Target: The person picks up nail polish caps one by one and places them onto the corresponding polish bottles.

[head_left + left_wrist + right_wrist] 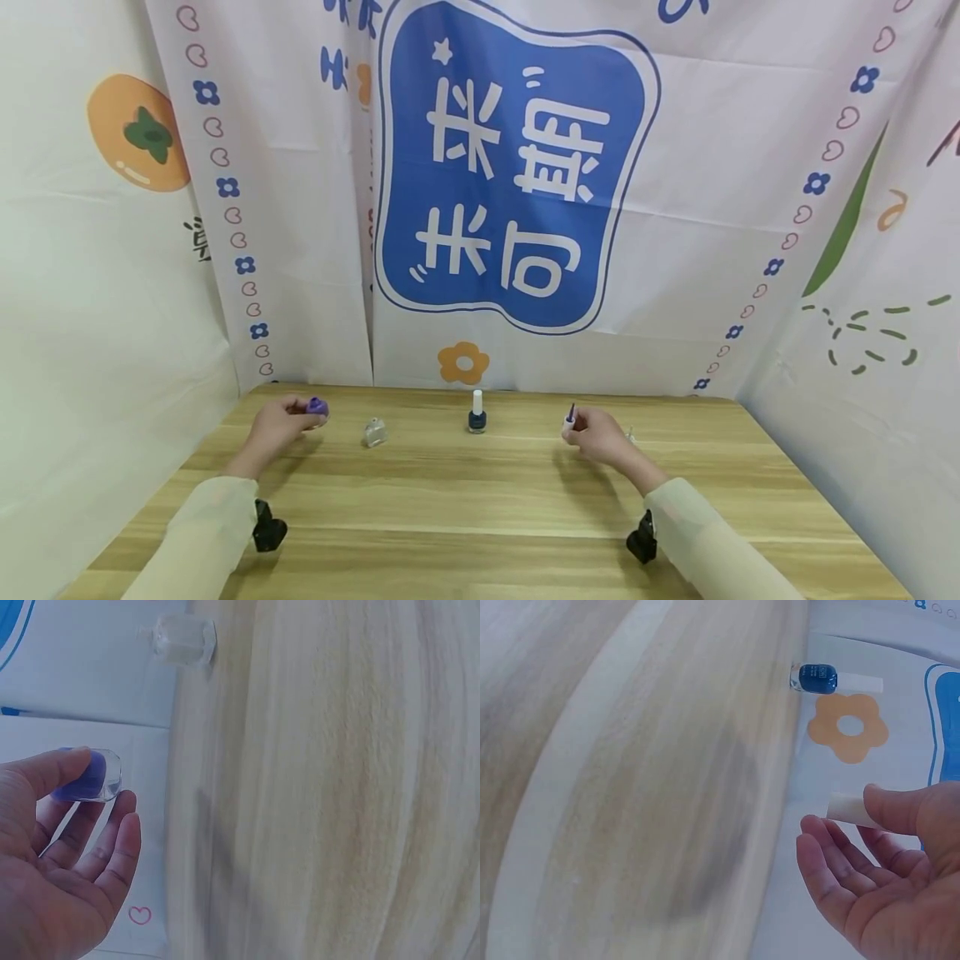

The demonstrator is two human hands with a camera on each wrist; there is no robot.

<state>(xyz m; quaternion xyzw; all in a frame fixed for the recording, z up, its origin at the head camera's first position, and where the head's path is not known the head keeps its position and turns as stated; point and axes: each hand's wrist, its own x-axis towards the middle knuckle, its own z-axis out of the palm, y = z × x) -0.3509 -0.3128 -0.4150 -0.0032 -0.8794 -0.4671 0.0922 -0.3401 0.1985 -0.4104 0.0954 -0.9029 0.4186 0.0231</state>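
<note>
At the left, my left hand (pixel 281 421) pinches a small purple nail polish bottle (pixel 317 407) above the table; its clear base (pixel 112 776) shows in the left wrist view. On the right, my right hand (pixel 596 435) holds a white nail polish cap (pixel 851 809) between thumb and fingers. From that cap a purple-coated brush (pixel 572 411) points upward in the head view. A clear bottle (pixel 375 432) with no cap visible stands to the right of my left hand. Between the hands stands a dark blue nail polish bottle (pixel 477 422) with a white cap.
Behind my right hand, a small clear item (pixel 630 434) is partly hidden; its kind is unclear. The wooden table (pixel 450 517) ends at a white printed cloth (pixel 315 250) at the back. Black wrist cameras (pixel 267 527) are strapped to both sleeves.
</note>
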